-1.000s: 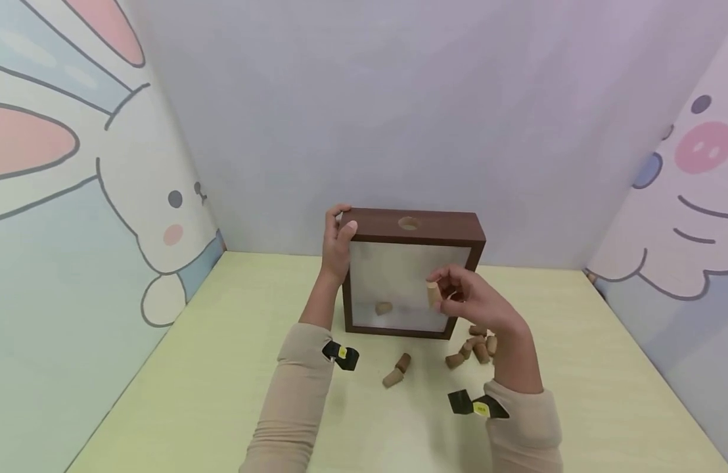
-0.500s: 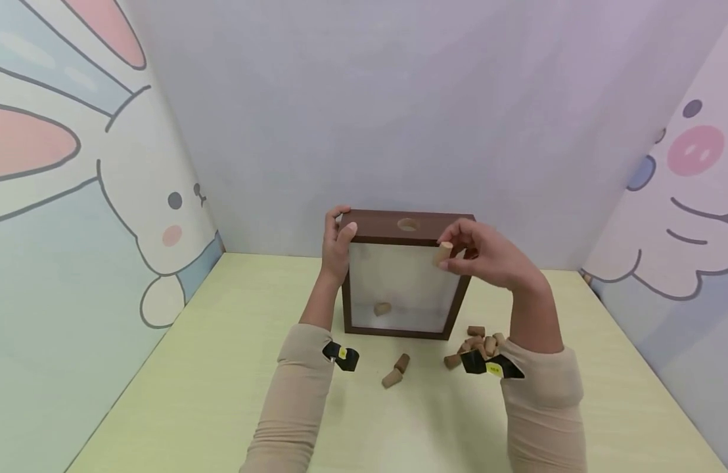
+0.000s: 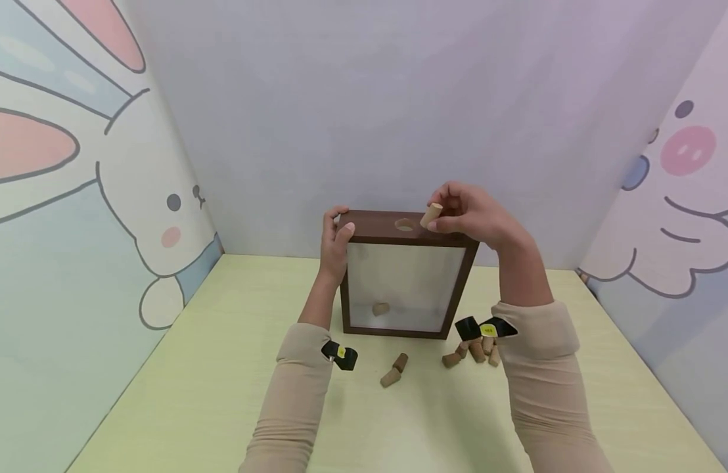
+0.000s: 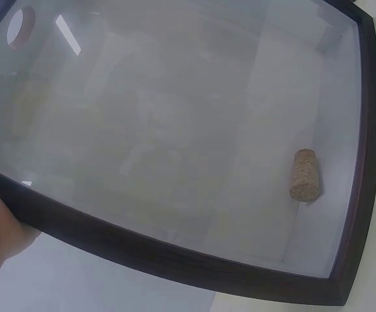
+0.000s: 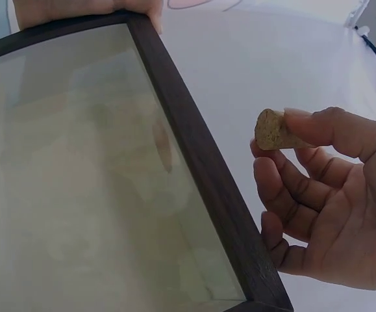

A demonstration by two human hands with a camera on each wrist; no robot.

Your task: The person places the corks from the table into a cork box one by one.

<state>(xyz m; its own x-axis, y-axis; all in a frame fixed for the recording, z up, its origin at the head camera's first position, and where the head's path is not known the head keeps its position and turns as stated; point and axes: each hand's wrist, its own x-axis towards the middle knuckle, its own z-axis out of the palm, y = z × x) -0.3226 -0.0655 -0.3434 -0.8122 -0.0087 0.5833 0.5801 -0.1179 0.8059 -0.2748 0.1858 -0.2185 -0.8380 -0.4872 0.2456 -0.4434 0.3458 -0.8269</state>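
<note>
A dark brown wooden frame box (image 3: 376, 231) with a clear front stands upright on the table, a round hole (image 3: 405, 225) in its top. My left hand (image 3: 336, 244) grips the box's upper left corner, thumb at the front edge of the top and fingers behind. Between thumb and fingers of my right hand (image 3: 473, 213) is a pinched cork (image 5: 275, 130), tilted, just right of the hole and above the top. Another cork (image 4: 304, 175) lies inside the box on its floor, seen through the front in the left wrist view.
Two loose corks (image 3: 391, 377) lie on the pale yellow table (image 3: 269, 289) in front of the box. Several more corks (image 3: 476, 350) are heaped to the right, partly hidden by the right wrist camera (image 3: 487, 327). A grey wall (image 3: 364, 118) stands close behind the box.
My right hand has risen from in front of the box's clear face to above its top, carrying the cork up and then left towards the hole. The left hand keeps its grip.
</note>
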